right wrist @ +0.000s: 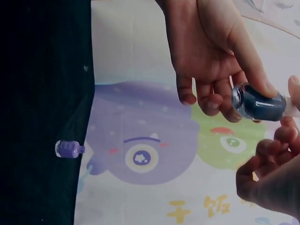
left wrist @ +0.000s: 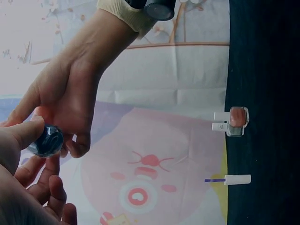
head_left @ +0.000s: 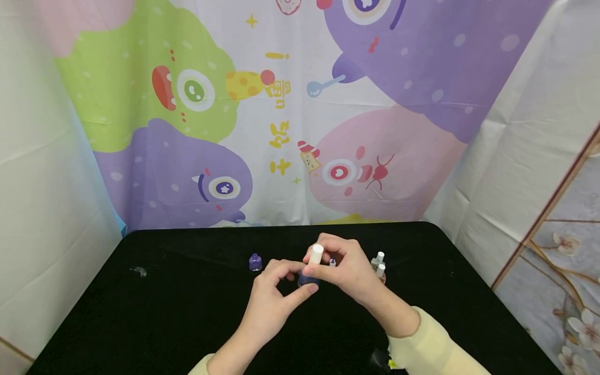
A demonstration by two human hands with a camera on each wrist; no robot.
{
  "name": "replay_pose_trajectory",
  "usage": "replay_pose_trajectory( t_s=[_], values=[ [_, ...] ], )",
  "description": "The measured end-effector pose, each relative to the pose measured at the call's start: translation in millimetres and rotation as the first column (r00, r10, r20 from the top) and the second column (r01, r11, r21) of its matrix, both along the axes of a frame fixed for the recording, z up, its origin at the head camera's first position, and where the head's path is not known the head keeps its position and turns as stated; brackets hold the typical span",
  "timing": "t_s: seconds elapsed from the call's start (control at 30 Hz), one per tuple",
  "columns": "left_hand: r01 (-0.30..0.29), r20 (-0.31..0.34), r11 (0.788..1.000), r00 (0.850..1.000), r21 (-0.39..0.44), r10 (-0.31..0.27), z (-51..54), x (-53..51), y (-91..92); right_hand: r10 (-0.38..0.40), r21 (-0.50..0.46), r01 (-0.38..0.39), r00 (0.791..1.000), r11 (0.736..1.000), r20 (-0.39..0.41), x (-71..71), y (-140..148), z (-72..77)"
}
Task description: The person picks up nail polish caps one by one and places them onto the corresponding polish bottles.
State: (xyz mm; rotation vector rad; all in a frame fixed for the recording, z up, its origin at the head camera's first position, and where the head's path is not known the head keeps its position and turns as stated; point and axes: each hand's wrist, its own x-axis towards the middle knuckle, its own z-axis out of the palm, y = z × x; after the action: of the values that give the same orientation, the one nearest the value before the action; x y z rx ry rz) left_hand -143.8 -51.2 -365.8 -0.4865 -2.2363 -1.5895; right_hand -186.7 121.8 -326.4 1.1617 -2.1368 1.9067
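Observation:
A bottle of dark blue nail polish (head_left: 308, 280) is held up over the black table. My left hand (head_left: 273, 298) pinches its glass body between thumb and fingers, as the right wrist view also shows the bottle (right wrist: 260, 105). My right hand (head_left: 349, 268) grips the white cap (head_left: 316, 253), which sits at the neck of the bottle. Whether the cap is screwed tight cannot be told. Behind the hands stands an uncapped purple nail polish bottle (head_left: 255, 262). A white cap with a purple brush (left wrist: 237, 179) stands apart from it, partly hidden by my right hand in the head view.
Two white-capped nail polish bottles, one clear (head_left: 376, 260) and one pinkish (left wrist: 238, 116), stand together on the right of the black table (head_left: 187, 312). A patterned cloth (head_left: 300, 198) hangs behind the table's far edge. A small dark object with a yellow-green part (head_left: 392, 364) lies near the right sleeve.

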Motion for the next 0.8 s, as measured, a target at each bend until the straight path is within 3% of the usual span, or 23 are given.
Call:
replay_pose_trajectory(
  t_s=[0.23,0.57,0.67,0.8],
  values=[
    [0.017,0.033,1.0,0.999,0.005,-0.017,1.2,0.3,-1.1,0.12,0.072,-0.117,0.992,0.991,-0.04,-6.8,7.9,1.9],
    [0.052,0.072,0.999,0.996,0.0,-0.052,0.6,1.0,-2.9,0.291,0.131,-0.28,0.954,0.951,-0.07,-16.7,14.6,4.0],
    [0.051,0.066,0.999,0.997,-0.006,-0.051,0.6,0.8,-2.5,0.282,0.138,-0.267,0.954,0.954,-0.104,-16.6,13.9,3.8],
    [0.041,0.067,0.999,0.997,0.001,-0.041,1.8,0.9,-2.1,0.204,0.119,-0.188,0.969,0.975,-0.142,-15.0,12.1,2.8]
  ],
)
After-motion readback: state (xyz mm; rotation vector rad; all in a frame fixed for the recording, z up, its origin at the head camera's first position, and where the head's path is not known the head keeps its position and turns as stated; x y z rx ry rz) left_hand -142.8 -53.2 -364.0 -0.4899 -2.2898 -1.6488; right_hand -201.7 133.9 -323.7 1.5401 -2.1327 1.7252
